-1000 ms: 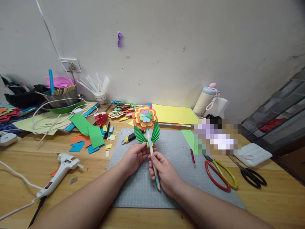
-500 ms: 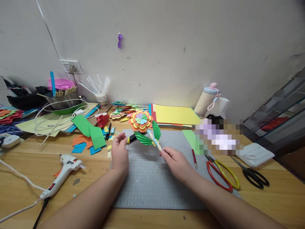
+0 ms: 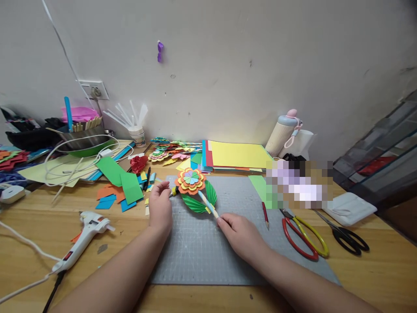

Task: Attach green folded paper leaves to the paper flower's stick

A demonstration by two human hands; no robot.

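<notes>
My right hand (image 3: pixel 241 234) is closed on the lower end of a striped rolled-paper stem, part of a paper flower (image 3: pixel 190 180). Its layered bloom is orange, yellow and pink with a multicoloured centre, and two pleated green paper leaves (image 3: pixel 197 203) are fixed on the stem. The flower slants up to the left above the grey cutting mat (image 3: pixel 202 256). Left of the bloom, my left hand (image 3: pixel 160 206) has loosely bent fingers, apart from the flower, with nothing visible in them. A black-and-yellow object (image 3: pixel 174 191) lies behind its fingertips, mostly hidden by the bloom.
A white hot glue gun (image 3: pixel 83 239) with cables lies left. Green paper pieces (image 3: pixel 132 188) and other scraps are behind it. Finished paper flowers (image 3: pixel 163 152) and a sheet stack (image 3: pixel 241 155) line the wall. At right are a red pencil (image 3: pixel 265 215), red-yellow-handled scissors (image 3: pixel 299 239) and black scissors (image 3: pixel 350 240).
The paper flower has come down, with bloom and leaves lower over the mat, as my right hand lowers and tips it. My left hand has stayed nearly in place.
</notes>
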